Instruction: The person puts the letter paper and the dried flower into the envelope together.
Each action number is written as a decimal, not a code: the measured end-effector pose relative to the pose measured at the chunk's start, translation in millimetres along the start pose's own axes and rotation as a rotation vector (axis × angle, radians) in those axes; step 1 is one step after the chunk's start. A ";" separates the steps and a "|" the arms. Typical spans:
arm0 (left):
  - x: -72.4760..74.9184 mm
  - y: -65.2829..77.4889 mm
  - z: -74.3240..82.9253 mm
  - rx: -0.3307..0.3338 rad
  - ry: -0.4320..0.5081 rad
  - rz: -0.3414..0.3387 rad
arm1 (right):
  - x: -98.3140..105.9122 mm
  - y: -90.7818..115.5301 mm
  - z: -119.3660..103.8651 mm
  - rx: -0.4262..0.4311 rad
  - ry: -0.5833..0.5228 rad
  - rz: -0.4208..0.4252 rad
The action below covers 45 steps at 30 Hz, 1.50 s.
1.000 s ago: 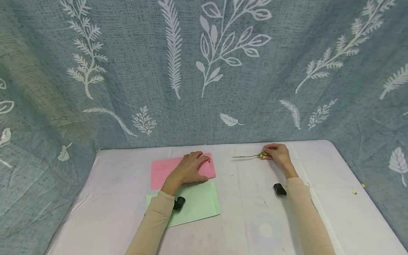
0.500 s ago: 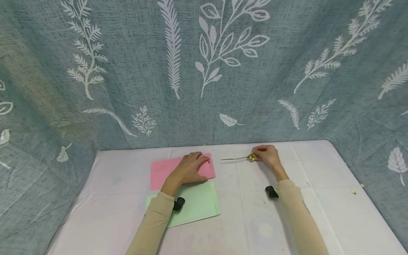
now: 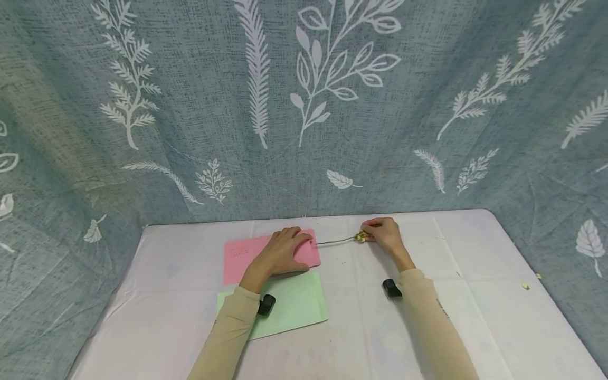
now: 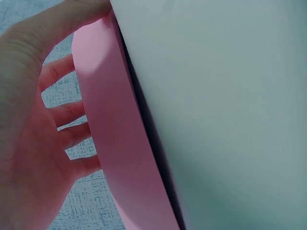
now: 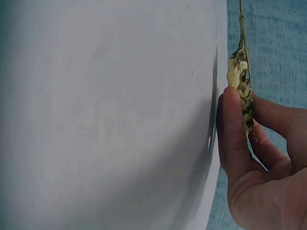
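Observation:
My left hand [image 3: 280,252] spans the right part of a pink envelope [image 3: 242,264] lying flat on the table. In the left wrist view, its thumb is at one long edge of the pink envelope [image 4: 115,129] and the fingertips meet the opposite edge. My right hand [image 3: 386,234] pinches a dried yellow flower [image 3: 359,237] by its head, between thumb and fingers. The thin stem [image 3: 334,241] points left, its tip overlapping the envelope's right end near my left fingers. Close up, the right wrist view shows the crumpled pale yellow flower head [image 5: 235,72].
A light green envelope [image 3: 290,311] lies nearer me, partly under my left forearm. Small yellow petals or bits [image 3: 525,286] are at the table's right side. A white cloth covers the table [image 3: 161,316], and a blue-green leaf-patterned curtain [image 3: 199,105] hangs behind it.
My right hand has moved left with the dried flower, bringing the stem tip from well right of the pink envelope to its right end. The left hand has stayed in place.

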<state>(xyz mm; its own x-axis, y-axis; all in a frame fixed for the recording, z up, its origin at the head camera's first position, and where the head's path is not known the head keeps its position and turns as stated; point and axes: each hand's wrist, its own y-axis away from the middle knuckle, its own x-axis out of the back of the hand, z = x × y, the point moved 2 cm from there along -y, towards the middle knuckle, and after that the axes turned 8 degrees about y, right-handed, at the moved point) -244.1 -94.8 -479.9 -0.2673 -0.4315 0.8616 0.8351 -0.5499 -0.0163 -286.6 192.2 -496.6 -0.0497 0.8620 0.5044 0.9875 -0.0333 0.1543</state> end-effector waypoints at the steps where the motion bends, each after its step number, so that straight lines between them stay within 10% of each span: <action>1: 0.0 -0.1 0.1 -0.001 0.001 0.001 | -1.6 -0.3 -0.7 0.004 0.006 -0.001; 36: -2.3 -1.4 -1.3 0.017 0.000 -0.004 | -60.2 9.0 -30.7 0.027 -0.160 -0.202; 45: -1.6 -1.9 -0.5 0.017 -0.004 -0.006 | -48.9 12.1 -28.1 0.035 -0.139 -0.230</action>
<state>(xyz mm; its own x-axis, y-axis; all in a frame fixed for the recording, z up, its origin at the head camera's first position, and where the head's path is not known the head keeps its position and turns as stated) -245.6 -93.4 -481.5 -0.2707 -0.4256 0.8635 0.8417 -0.5400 -0.0023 -276.4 135.4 -495.5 -0.2550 0.9063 0.3371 0.9571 0.1871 0.2211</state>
